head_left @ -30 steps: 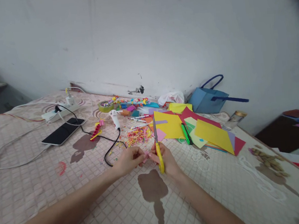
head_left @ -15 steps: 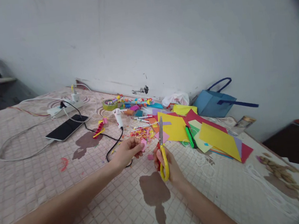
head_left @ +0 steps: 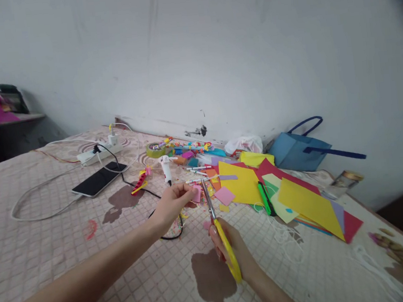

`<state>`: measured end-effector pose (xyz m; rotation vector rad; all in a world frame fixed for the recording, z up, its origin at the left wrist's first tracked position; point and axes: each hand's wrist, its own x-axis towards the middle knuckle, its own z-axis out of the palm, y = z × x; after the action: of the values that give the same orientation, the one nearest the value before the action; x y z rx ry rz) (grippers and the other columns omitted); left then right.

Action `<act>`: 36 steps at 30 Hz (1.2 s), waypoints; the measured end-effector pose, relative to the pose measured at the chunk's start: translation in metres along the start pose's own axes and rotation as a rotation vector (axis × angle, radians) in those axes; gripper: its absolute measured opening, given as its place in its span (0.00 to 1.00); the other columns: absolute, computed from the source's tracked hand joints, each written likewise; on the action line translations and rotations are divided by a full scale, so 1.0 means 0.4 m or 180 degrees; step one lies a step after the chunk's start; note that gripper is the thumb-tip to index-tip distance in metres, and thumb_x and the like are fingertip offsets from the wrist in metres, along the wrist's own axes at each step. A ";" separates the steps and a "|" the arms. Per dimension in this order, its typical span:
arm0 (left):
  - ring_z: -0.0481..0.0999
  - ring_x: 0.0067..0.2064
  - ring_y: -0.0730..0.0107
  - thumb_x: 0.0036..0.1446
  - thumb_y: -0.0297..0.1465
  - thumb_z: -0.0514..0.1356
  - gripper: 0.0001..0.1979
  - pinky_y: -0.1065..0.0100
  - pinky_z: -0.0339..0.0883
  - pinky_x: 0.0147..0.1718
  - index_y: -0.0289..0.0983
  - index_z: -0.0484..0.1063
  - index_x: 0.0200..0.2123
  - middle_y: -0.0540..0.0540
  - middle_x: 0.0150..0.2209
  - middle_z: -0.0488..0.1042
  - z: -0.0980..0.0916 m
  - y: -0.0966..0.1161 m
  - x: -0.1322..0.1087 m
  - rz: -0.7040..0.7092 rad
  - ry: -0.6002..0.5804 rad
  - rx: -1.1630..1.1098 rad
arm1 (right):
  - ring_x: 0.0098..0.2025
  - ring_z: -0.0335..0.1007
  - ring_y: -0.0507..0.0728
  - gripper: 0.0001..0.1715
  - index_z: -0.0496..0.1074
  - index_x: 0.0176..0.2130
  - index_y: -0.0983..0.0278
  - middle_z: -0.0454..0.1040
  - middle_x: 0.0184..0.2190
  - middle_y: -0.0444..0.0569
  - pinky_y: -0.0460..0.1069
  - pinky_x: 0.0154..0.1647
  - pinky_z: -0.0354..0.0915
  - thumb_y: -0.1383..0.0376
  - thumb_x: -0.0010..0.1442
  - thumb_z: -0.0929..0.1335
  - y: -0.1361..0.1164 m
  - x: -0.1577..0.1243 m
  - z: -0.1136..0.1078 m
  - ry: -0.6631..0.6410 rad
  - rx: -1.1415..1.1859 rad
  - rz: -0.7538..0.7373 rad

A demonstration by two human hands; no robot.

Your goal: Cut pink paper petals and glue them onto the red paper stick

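Between the thumb and fingers of my left hand (head_left: 174,204) is a small pink piece of paper (head_left: 197,193). My right hand (head_left: 231,246) grips the scissors (head_left: 222,235), with yellow and red handles, blades pointing up and away from me. The blade tips are just right of the pink piece; I cannot tell whether they touch it. Past the blades lies a pink square (head_left: 224,196) beside a yellow sheet (head_left: 243,185). Behind my left hand stands a white glue gun (head_left: 166,168), its black cord running under my wrist.
A black-screened phone (head_left: 99,179) and a power strip (head_left: 99,154) with cables lie at left. At right are a green cutter (head_left: 265,199), stacked coloured sheets (head_left: 310,207), white string (head_left: 284,238) and a blue bag (head_left: 297,151). A tape roll (head_left: 156,150) sits near the wall.
The scissors have tilted leftward, bringing their blades close to the pink piece. My left hand still holds that piece. The whole view has shifted slightly.
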<state>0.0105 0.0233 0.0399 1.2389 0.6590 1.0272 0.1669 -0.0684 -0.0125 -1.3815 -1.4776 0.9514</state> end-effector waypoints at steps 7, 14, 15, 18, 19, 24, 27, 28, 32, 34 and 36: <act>0.68 0.28 0.77 0.50 0.36 0.62 0.12 0.74 0.65 0.30 0.33 0.68 0.24 0.50 0.24 0.70 -0.011 -0.001 -0.023 0.0036 0.0271 -0.0135 | 0.16 0.51 0.48 0.15 0.58 0.28 0.62 0.54 0.15 0.36 0.43 0.16 0.51 0.54 0.59 0.61 -0.031 -0.015 0.012 -0.0159 -0.0339 0.0134; 0.69 0.28 0.76 0.49 0.37 0.63 0.12 0.72 0.66 0.32 0.33 0.68 0.24 0.49 0.25 0.71 -0.012 0.000 -0.029 0.0058 0.0275 -0.0194 | 0.20 0.53 0.49 0.15 0.58 0.28 0.62 0.57 0.20 0.39 0.43 0.19 0.53 0.55 0.58 0.62 -0.022 -0.013 0.016 -0.0126 -0.0576 -0.0028; 0.69 0.28 0.76 0.49 0.37 0.62 0.12 0.73 0.66 0.31 0.33 0.68 0.24 0.49 0.25 0.71 -0.012 0.001 -0.029 0.0071 0.0276 -0.0184 | 0.20 0.53 0.49 0.15 0.58 0.28 0.62 0.57 0.20 0.39 0.44 0.19 0.53 0.54 0.59 0.61 -0.016 -0.013 0.016 -0.0129 -0.0597 -0.0042; 0.68 0.27 0.77 0.49 0.36 0.62 0.12 0.74 0.65 0.30 0.33 0.68 0.24 0.49 0.24 0.71 -0.010 0.004 -0.031 0.0090 0.0273 -0.0158 | 0.20 0.53 0.49 0.16 0.58 0.28 0.62 0.57 0.20 0.39 0.44 0.19 0.53 0.53 0.59 0.60 -0.006 -0.013 0.017 -0.0160 -0.0603 -0.0021; 0.68 0.27 0.77 0.49 0.36 0.62 0.13 0.74 0.64 0.29 0.33 0.68 0.23 0.50 0.24 0.71 -0.010 0.004 -0.031 0.0086 0.0277 -0.0159 | 0.19 0.53 0.49 0.16 0.58 0.28 0.62 0.57 0.20 0.39 0.44 0.19 0.53 0.53 0.59 0.60 -0.005 -0.014 0.017 -0.0166 -0.0609 -0.0014; 0.68 0.27 0.78 0.49 0.37 0.63 0.13 0.74 0.64 0.29 0.33 0.68 0.24 0.50 0.24 0.71 -0.009 0.003 -0.034 0.0058 0.0288 -0.0184 | 0.19 0.53 0.49 0.16 0.57 0.28 0.62 0.56 0.19 0.39 0.44 0.18 0.52 0.53 0.58 0.61 -0.009 -0.015 0.017 -0.0108 -0.0682 0.0018; 0.68 0.27 0.77 0.49 0.37 0.62 0.12 0.74 0.64 0.30 0.33 0.68 0.24 0.50 0.24 0.71 -0.007 0.002 -0.037 0.0049 0.0296 -0.0186 | 0.19 0.53 0.49 0.16 0.58 0.28 0.62 0.57 0.19 0.39 0.44 0.18 0.53 0.53 0.58 0.61 -0.011 -0.013 0.016 -0.0089 -0.0723 0.0018; 0.68 0.27 0.77 0.49 0.36 0.62 0.12 0.74 0.64 0.30 0.33 0.68 0.24 0.50 0.24 0.71 -0.007 0.003 -0.037 0.0047 0.0306 -0.0188 | 0.19 0.53 0.49 0.16 0.58 0.28 0.62 0.57 0.19 0.38 0.44 0.18 0.53 0.53 0.58 0.61 -0.011 -0.012 0.016 -0.0081 -0.0726 0.0011; 0.68 0.27 0.77 0.49 0.36 0.62 0.12 0.74 0.65 0.30 0.33 0.68 0.23 0.50 0.23 0.71 -0.006 0.004 -0.037 0.0061 0.0308 -0.0173 | 0.20 0.53 0.49 0.15 0.58 0.27 0.62 0.57 0.19 0.39 0.44 0.18 0.53 0.54 0.58 0.62 -0.015 -0.011 0.018 -0.0038 -0.0715 -0.0023; 0.68 0.27 0.77 0.49 0.37 0.62 0.13 0.73 0.65 0.30 0.33 0.68 0.23 0.50 0.23 0.71 -0.007 0.005 -0.036 0.0074 0.0304 -0.0152 | 0.20 0.53 0.49 0.15 0.57 0.27 0.62 0.57 0.19 0.39 0.44 0.18 0.53 0.54 0.57 0.62 -0.018 -0.013 0.019 -0.0012 -0.0714 -0.0024; 0.68 0.27 0.76 0.49 0.37 0.62 0.13 0.72 0.65 0.31 0.33 0.68 0.23 0.50 0.23 0.71 -0.007 0.004 -0.035 0.0085 0.0301 -0.0126 | 0.20 0.54 0.50 0.15 0.57 0.27 0.62 0.57 0.19 0.39 0.44 0.19 0.53 0.55 0.57 0.62 -0.019 -0.014 0.019 -0.0006 -0.0691 -0.0033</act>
<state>0.0015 0.0120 0.0391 1.1730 0.6934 1.1213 0.1571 -0.0746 -0.0083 -1.5254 -1.6257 0.8040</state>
